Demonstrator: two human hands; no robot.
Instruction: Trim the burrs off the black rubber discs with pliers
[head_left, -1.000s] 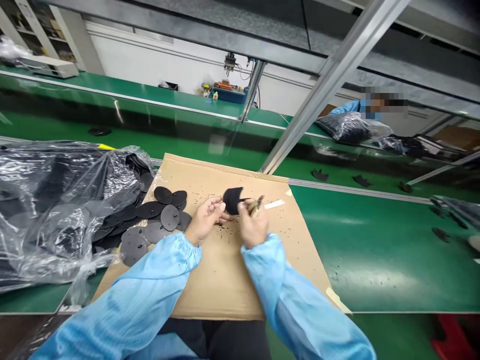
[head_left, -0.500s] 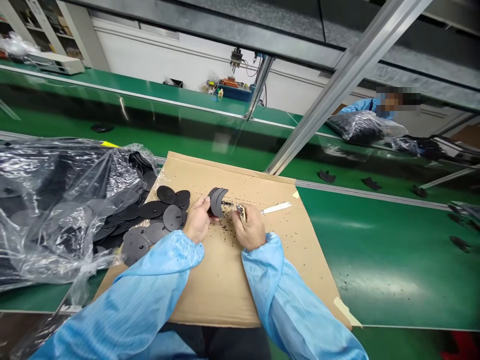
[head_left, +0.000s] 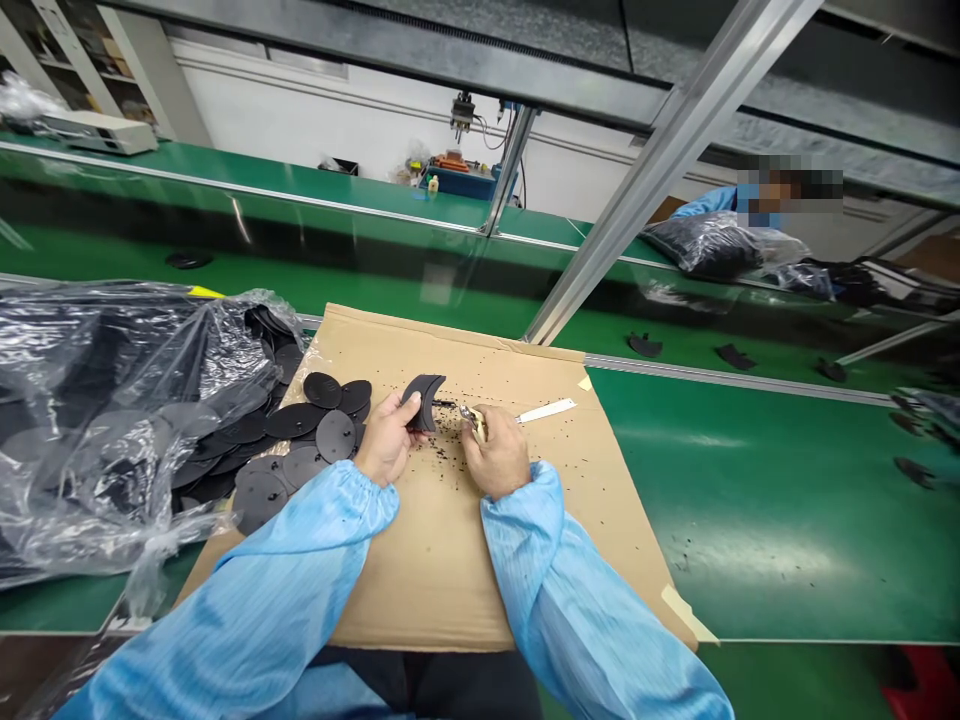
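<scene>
My left hand (head_left: 385, 440) grips a curved black plastic piece (head_left: 424, 403), with the thumb on its face. A thin black stem sticks out from the piece towards the right. Closed around a small pair of nippers (head_left: 474, 422), my right hand (head_left: 498, 456) is just to the right of that stem. The metal jaws point at the stem's end; whether they touch it I cannot tell. Both hands are above a brown cardboard sheet (head_left: 427, 570) strewn with tiny black scraps. Right of the nippers lies a slim white-handled tool (head_left: 547, 410).
Round black discs (head_left: 335, 436) lie piled at the cardboard's left, spilling from a clear plastic bag (head_left: 90, 430). A slanted metal post (head_left: 600, 240) rises behind the sheet. Several black curved pieces (head_left: 735, 357) lie on the green surface at right. Another person (head_left: 709, 202) is at the far right.
The curved piece has turned in my left hand, showing more of its broad face. The nippers have shifted slightly left. The whole view has also moved a little.
</scene>
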